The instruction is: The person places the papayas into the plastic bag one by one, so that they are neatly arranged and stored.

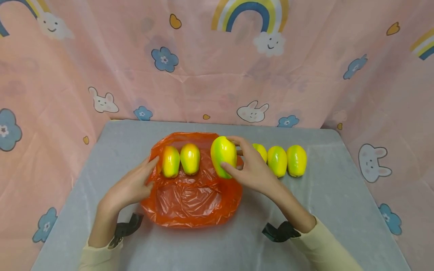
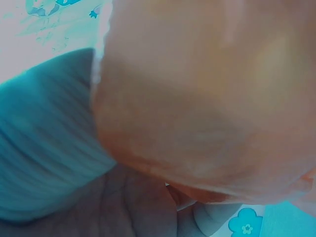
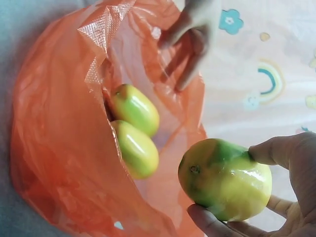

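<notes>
An orange-red plastic bag [image 1: 190, 199] lies on the table with its mouth spread wide. Two yellow-green mangoes, a left one [image 1: 171, 162] and a right one [image 1: 190, 159], sit side by side inside it. At the bag's left rim, my left hand [image 1: 132, 184] holds the plastic, some fingers reaching over the edge; bag film hides much of its grip in the left wrist view. My right hand [image 1: 249, 165] grips another mango [image 3: 224, 177] between thumb and fingers, above the bag's right side.
Right of the bag stand three more mangoes in a row: one [image 1: 260, 151] partly hidden behind my right hand, a middle one [image 1: 277, 162] and an outer one [image 1: 297, 161]. The grey table [image 1: 339, 210] meets a pink patterned curtain [image 1: 203, 86] at the back and sides.
</notes>
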